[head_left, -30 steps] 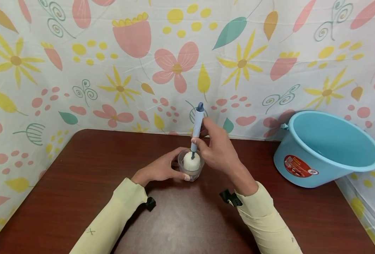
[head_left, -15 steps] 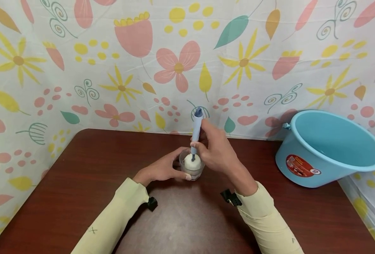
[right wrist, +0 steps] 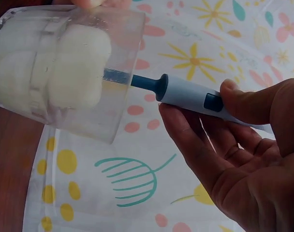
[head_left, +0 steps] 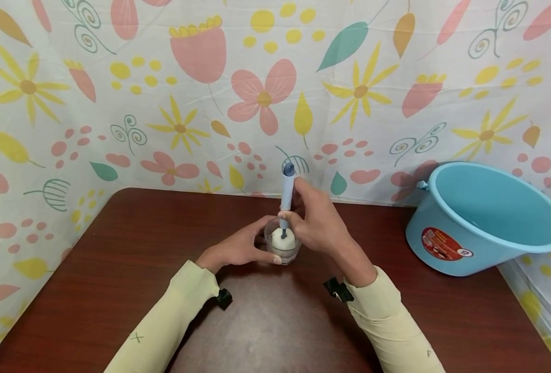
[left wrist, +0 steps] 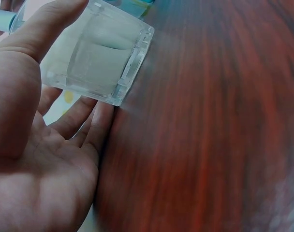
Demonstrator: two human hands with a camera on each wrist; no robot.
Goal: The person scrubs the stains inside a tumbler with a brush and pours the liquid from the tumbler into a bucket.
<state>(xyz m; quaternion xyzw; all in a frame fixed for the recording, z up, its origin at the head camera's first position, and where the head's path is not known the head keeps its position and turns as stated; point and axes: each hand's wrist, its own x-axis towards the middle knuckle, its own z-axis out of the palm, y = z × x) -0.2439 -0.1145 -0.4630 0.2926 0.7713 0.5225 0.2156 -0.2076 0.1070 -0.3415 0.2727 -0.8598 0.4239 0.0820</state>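
A clear cup (head_left: 288, 255) stands on the dark wood table at the centre of the head view. My left hand (head_left: 243, 246) holds it from the left, thumb (left wrist: 45, 29) along the near side and fingers behind. Inside the cup sits the white sponge head (right wrist: 81, 67) of a cup brush. The brush's pale blue handle (head_left: 287, 192) rises almost upright out of the cup, with a dark blue neck (right wrist: 149, 82) and a hanging loop on top. My right hand (head_left: 321, 220) grips this handle between thumb and fingers from the right.
A large light-blue bucket (head_left: 471, 248) with a red label stands at the table's right side. A floral-print cloth (head_left: 200, 98) hangs close behind the table's back edge. The reddish-brown table (head_left: 126, 248) extends around the hands. Both wrists carry small black mounts.
The right hand has lowered the brush slightly, and the handle's top has come down and leaned a little left. The left hand keeps its hold on the cup in the same spot.
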